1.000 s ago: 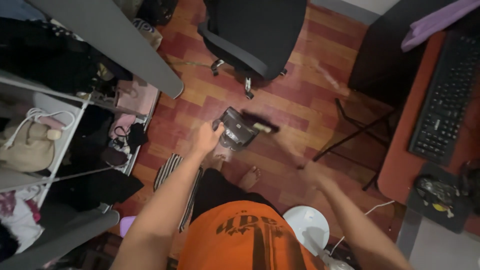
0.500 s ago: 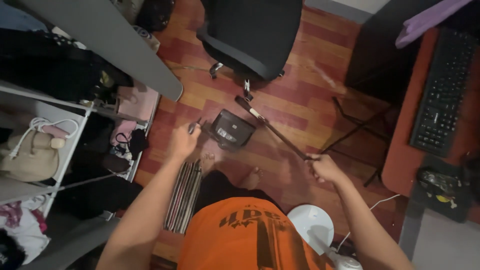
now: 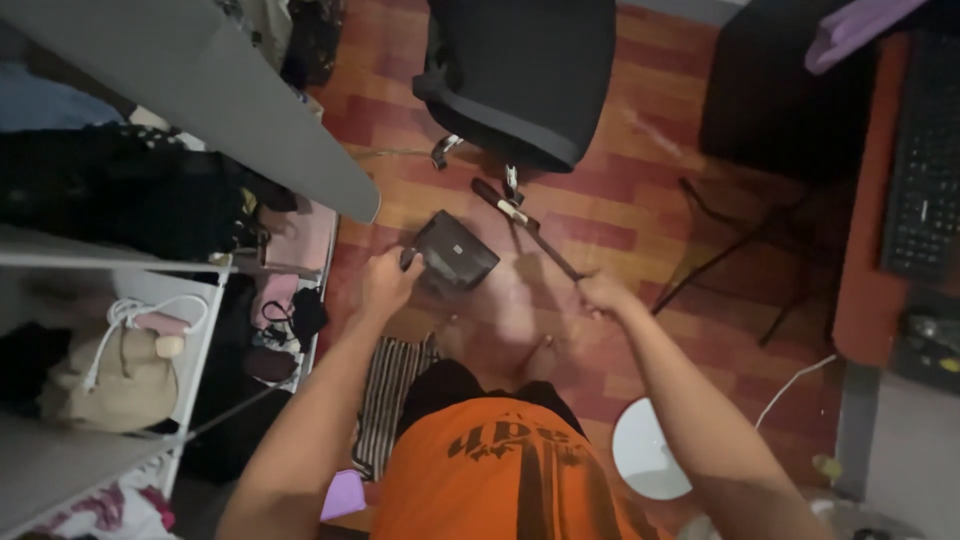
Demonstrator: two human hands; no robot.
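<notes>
at the far left a pale shelving unit (image 3: 120, 262) holds dark folded cloth, a beige soft bag (image 3: 118, 385) with a white cord looped over it, and small pink and black bits on its lower ledge. a striped mat (image 3: 385, 395) lies on the floor just right of it, near the person's legs.

the left hand (image 3: 388, 283) is closed around the handle of a black dustpan (image 3: 455, 250), fingers curled tight, the pan held low over the red-and-orange tiled floor (image 3: 600, 215), tilted with its mouth toward the right. it looks like hard matte plastic, boxy with a flat lip.

to the right, the right hand (image 3: 603, 293) is wrapped around the thin dark handle of a broom (image 3: 525, 222); the stick runs up and left to its dark head lying just beyond the pan, near the base of a black office chair (image 3: 520, 75). the head is blurred, so its bristles cannot be made out.

by my reading this is the gathering step: pan and broom are brought close together on the floor. the next move would call for the pan's lip to sit flat on the tiles and short strokes toward it.

further right, a white round disc (image 3: 645, 450) rests on the floor, and a red desk (image 3: 865, 260) with a black keyboard (image 3: 925, 165) stands at the edge.
</notes>
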